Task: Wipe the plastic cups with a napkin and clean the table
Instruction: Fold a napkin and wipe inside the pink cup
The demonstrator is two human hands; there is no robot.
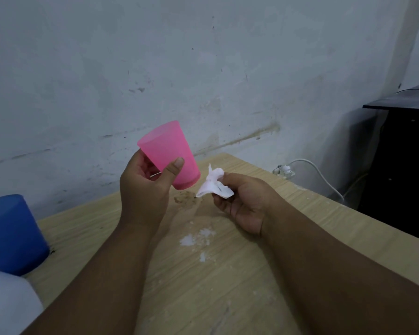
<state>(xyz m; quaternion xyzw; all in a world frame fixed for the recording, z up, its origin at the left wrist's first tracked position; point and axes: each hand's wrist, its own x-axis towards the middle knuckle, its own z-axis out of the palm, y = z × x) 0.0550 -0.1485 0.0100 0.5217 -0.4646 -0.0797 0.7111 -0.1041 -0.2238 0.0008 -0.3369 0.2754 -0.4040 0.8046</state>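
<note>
My left hand [146, 187] holds a pink plastic cup [167, 151] above the wooden table [228, 286], tilted with its mouth toward the upper left and its base toward the lower right. Just to the right of the cup, my right hand [244, 204] pinches a crumpled white napkin [214, 187], a small gap apart from the cup's base. A blue cup [12, 233] stands upside down at the table's left edge. Below it, a white cup [7, 305] shows only in part at the frame's corner.
White powder spills [194, 239] and brown crumbs [185, 198] lie on the table between my arms. A stained wall runs behind the table. A dark cabinet [402, 165] stands to the right, with a white cable and plug [286, 171] on the floor beside it.
</note>
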